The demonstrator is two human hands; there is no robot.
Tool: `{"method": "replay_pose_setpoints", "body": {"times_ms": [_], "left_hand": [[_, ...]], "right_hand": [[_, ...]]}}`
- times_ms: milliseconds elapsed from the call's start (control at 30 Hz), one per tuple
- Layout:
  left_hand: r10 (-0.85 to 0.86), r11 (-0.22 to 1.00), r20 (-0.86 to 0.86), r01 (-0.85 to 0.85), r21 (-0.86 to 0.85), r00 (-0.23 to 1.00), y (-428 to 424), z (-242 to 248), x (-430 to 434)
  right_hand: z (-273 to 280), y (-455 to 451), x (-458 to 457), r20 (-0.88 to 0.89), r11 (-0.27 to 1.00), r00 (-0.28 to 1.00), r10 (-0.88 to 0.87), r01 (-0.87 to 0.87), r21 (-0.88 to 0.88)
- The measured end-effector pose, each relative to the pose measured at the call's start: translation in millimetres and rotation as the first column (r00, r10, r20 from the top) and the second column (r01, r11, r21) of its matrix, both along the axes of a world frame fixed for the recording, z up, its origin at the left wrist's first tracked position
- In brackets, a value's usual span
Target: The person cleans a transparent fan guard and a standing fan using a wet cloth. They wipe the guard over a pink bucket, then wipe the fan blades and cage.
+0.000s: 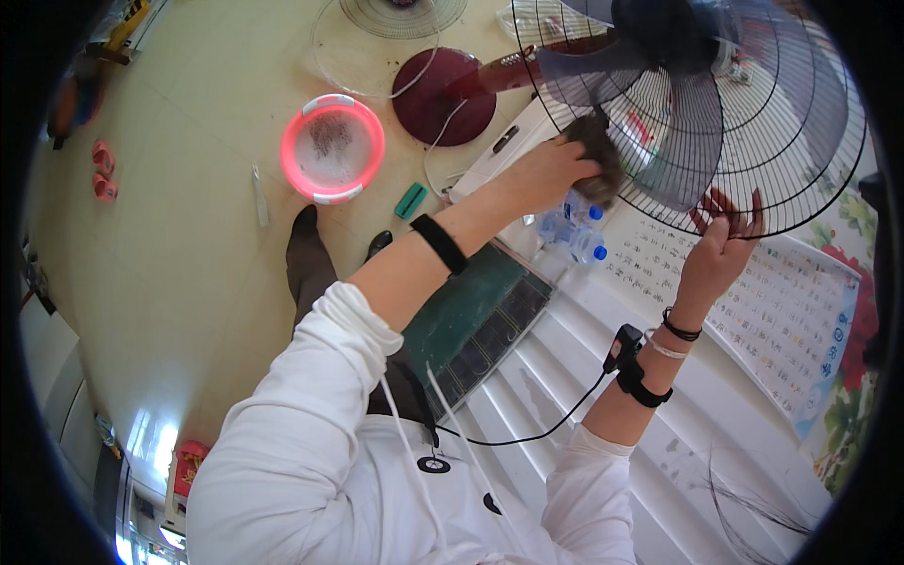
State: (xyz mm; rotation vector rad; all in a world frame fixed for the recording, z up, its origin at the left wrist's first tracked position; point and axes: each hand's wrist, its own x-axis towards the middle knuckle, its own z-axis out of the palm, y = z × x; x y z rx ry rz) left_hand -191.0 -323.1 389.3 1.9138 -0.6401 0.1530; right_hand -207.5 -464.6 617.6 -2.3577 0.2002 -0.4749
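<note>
A fan with translucent blades [688, 141] and a black rear wire grille [784, 229] fills the upper right; its front is uncovered. My left hand [558, 173] holds a dark, wet-looking cloth [599, 159] against the grille's near left edge, beside the blades. My right hand [724, 236] grips the lower rim of the grille, thumb on the near side and fingers seen through the wires. The fan's red pole [494, 74] runs to a round dark red base [445, 106] on the floor.
A pink basin [288, 152] of cloudy, dirty water stands on the floor near a green object [411, 200] and a detached wire grille [402, 28]. Plastic bottles [575, 229], a green board [459, 311] and written sheets [784, 325] lie around the white slatted surface [565, 360].
</note>
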Motion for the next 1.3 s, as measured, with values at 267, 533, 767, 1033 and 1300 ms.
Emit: {"method": "replay_pose_setpoints", "body": {"times_ms": [267,533,767,1033,1300], "left_hand": [[0.482,0.607,-0.756,-0.791,-0.075,0.442,59.7,-68.5,26.4],[0.611,0.649,-0.394,-0.720,-0.246,0.686,88.9,-35.2,183.5],[0.064,0.849,-0.592,-0.356,-0.391,0.803,31.5,6.1,190.2],[-0.689,0.192,-0.293,-0.222,-0.956,0.662,28.8,5.4,162.3],[0.371,0.927,0.205,-0.373,-0.029,0.906,18.1,-20.5,179.6]], "right_hand": [[2.4,-1.9,4.5,0.003,0.996,0.997,0.081,-0.081,-0.037],[0.8,-1.1,2.6,-0.018,0.997,0.997,0.073,-0.073,-0.026],[0.2,-5.1,3.4,-0.020,0.992,0.997,0.071,-0.073,-0.102],[-0.4,-8.3,2.4,-0.005,0.995,0.998,0.063,-0.063,-0.079],[0.7,-13.8,1.4,-0.035,0.995,0.998,0.056,-0.059,-0.084]]}}
